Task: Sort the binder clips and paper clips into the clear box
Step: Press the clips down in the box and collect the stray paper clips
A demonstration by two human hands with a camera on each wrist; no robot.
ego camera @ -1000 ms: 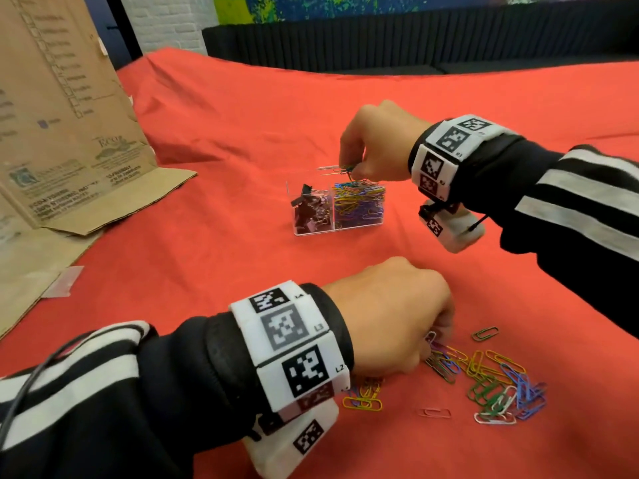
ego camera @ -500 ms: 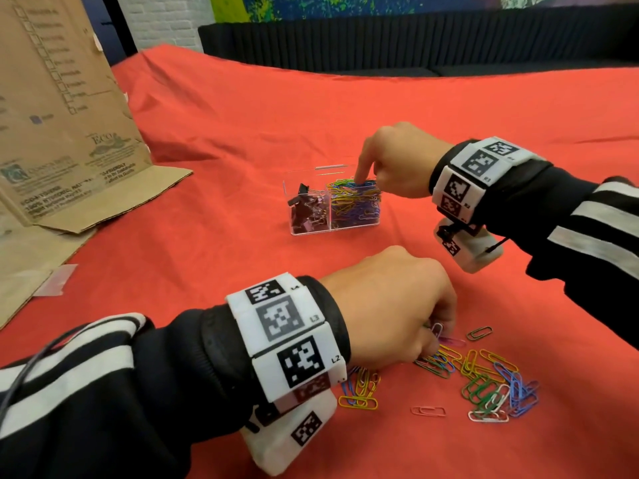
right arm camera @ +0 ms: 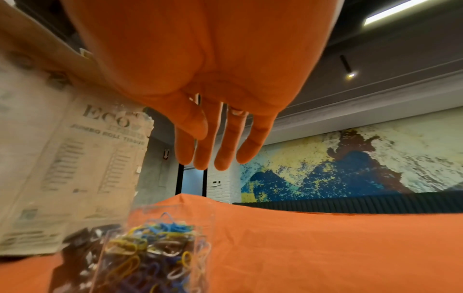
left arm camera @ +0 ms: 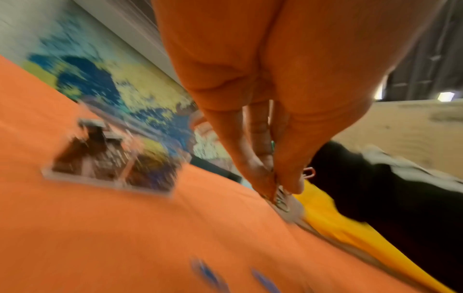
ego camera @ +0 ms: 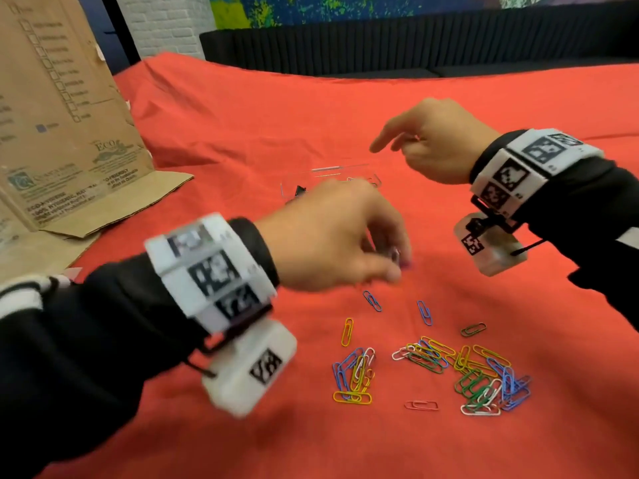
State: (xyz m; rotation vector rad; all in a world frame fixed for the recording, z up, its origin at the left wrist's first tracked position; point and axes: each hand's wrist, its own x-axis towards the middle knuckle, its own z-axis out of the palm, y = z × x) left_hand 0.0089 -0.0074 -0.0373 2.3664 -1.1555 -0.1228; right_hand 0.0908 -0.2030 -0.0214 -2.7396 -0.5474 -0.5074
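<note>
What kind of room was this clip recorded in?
Probably a lounge or casual office space, not a workshop: a painted mural fills the wall, a long dark padded bench runs beneath it, and the work surface is draped in a red cloth.

Lounge-type room, painted wall mural (right arm camera: pixel 350 158), dark ribbed bench seat (ego camera: pixel 380 46), red-cloth table (ego camera: pixel 242 133)

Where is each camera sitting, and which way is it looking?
Head: worn on the head, looking forward and down at both hands, the left hand and right hand, black striped sleeves, and loose coloured wire paper clips on the red cloth.
Left wrist: on the left wrist, looking along the fingers pinching a few paper clips.
Right wrist: on the right wrist, looking along straight, empty fingers above the clear plastic two-compartment box.
Shared: all three views show the clear box and red cloth.
</note>
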